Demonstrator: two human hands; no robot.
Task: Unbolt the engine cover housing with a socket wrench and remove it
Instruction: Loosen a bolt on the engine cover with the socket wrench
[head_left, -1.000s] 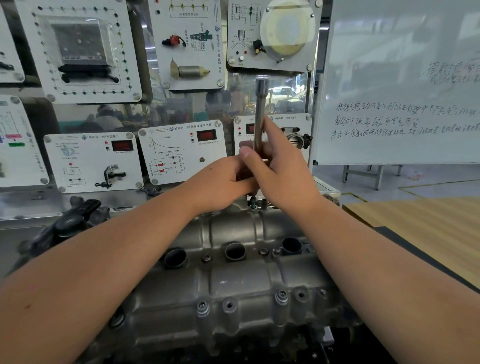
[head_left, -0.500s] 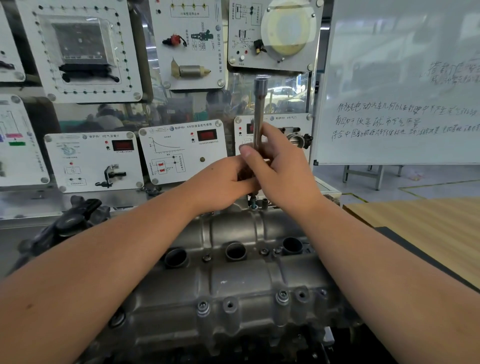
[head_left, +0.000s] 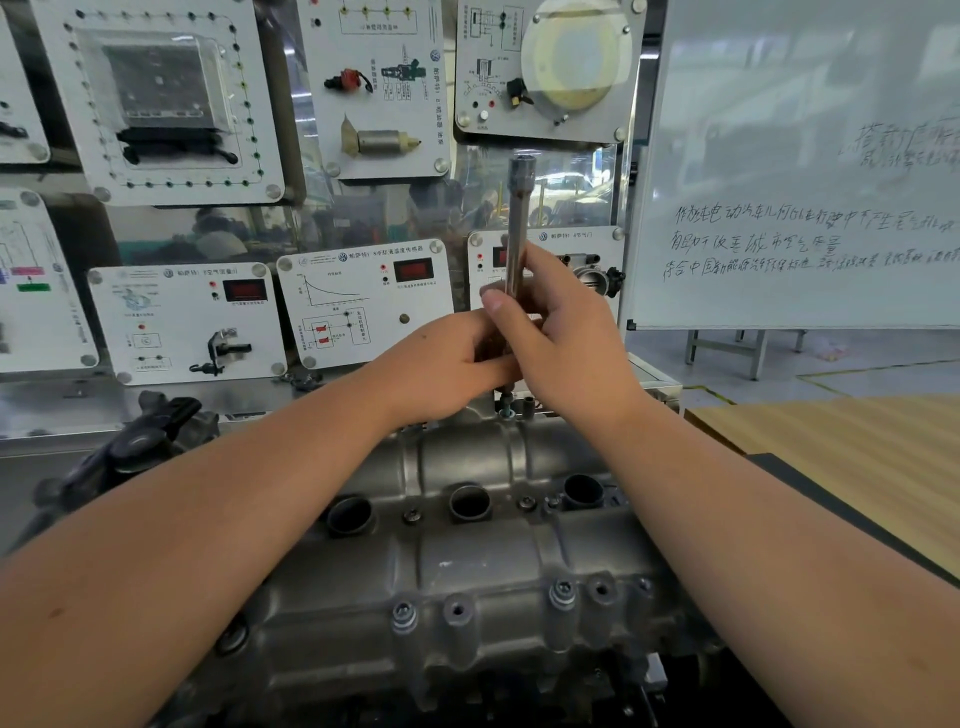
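Unbolting is under way: both the left hand (head_left: 451, 364) and right hand (head_left: 566, 338) grip the upright socket extension (head_left: 517, 234) on a far-edge bolt (head_left: 506, 402) of the engine cover housing (head_left: 467, 561), which probably needs further turning.

Bare forearms, no sleeves, gloves or jewellery visible.

two hands (head_left: 519, 353), one wrench (head_left: 517, 228), one cover (head_left: 467, 571)
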